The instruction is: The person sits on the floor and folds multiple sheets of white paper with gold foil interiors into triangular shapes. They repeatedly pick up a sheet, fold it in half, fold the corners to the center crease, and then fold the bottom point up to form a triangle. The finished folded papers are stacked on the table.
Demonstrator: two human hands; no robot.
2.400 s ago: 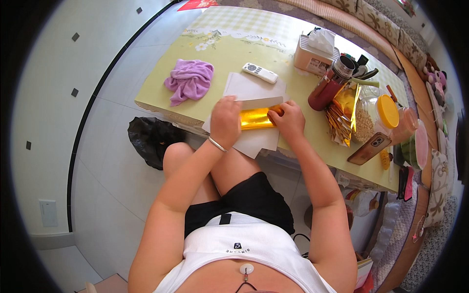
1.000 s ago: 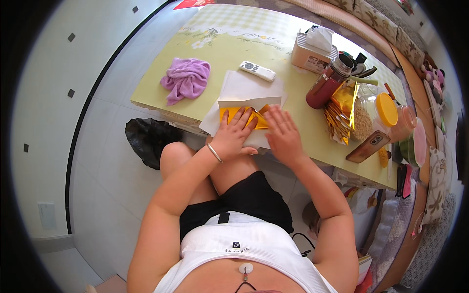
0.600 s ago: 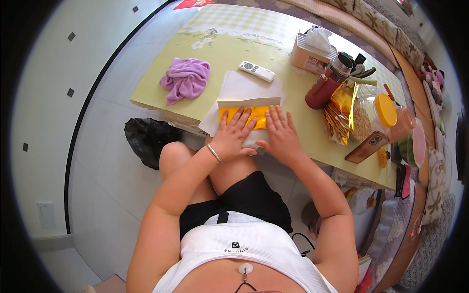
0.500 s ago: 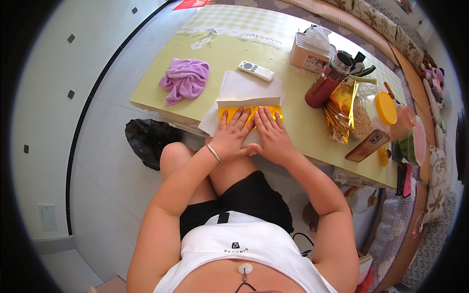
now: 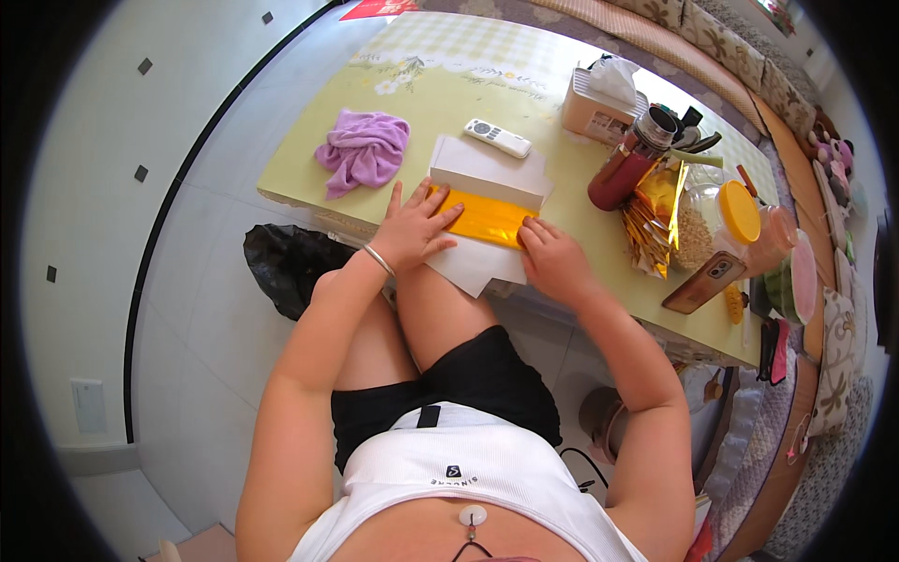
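A shiny gold foil strip (image 5: pixel 482 217) lies across a white cut-out card sheet (image 5: pixel 468 266) at the table's near edge. The card's far part (image 5: pixel 482 161) stands partly up along a crease, and its near part hangs a little over the edge toward my knees. My left hand (image 5: pixel 412 228) has its fingers spread, with the tips on the strip's left end. At the strip's right end, my right hand (image 5: pixel 552 255) has its fingers curled together on the corner; the thumb is mostly hidden.
A purple cloth (image 5: pixel 363 153) lies to the left and a white remote (image 5: pixel 497 138) beyond the card. On the right stand a tissue box (image 5: pixel 596 110), a maroon bottle (image 5: pixel 627 164), gold foil packets (image 5: pixel 655 215), a yellow-lidded jar (image 5: pixel 735 214) and a phone (image 5: pixel 704 281).
My hands have moved apart from the middle of the strip to its two ends. More of the gold strip shows, and the card's near part now lies in view toward me.
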